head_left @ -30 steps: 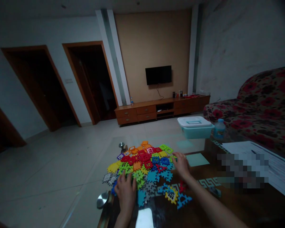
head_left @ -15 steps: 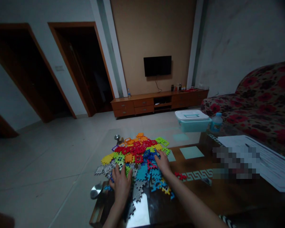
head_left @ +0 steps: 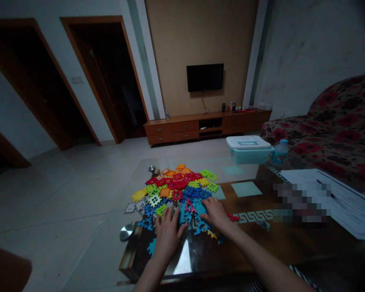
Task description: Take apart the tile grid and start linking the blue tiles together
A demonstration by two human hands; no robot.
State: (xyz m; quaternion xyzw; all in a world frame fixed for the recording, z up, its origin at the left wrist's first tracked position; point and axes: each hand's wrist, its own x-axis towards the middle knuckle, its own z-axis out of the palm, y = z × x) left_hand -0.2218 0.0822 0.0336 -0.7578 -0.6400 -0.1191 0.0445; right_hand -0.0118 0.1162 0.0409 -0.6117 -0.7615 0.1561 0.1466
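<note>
A heap of colourful interlocking plastic puzzle pieces [head_left: 176, 182] is spread over the glass-topped table [head_left: 231, 251]. At the near left of the heap lies my left hand [head_left: 168, 227], palm down with the fingers apart, over grey and blue pieces. My right hand [head_left: 214, 213] rests at the near right, its fingers stretched over light blue pieces [head_left: 197, 205]. A pink piece shaped like a letter A [head_left: 190, 206] sits between the two hands. Close to my right wrist is a red piece [head_left: 232, 217]. What lies under both palms is hidden.
A lidded turquoise box [head_left: 251, 154] and a plastic bottle [head_left: 280, 152] stand at the table's far right. Printed sheets [head_left: 346, 207] with a pen [head_left: 325, 188] lie on the right. Behind are a TV cabinet [head_left: 185, 129], a wall television [head_left: 205, 78] and a flowered sofa [head_left: 331, 111].
My right hand has drawn back from the dark blue pieces to the light blue ones. My left hand has shifted slightly right, and pieces around it have moved. The camera view has tilted a little.
</note>
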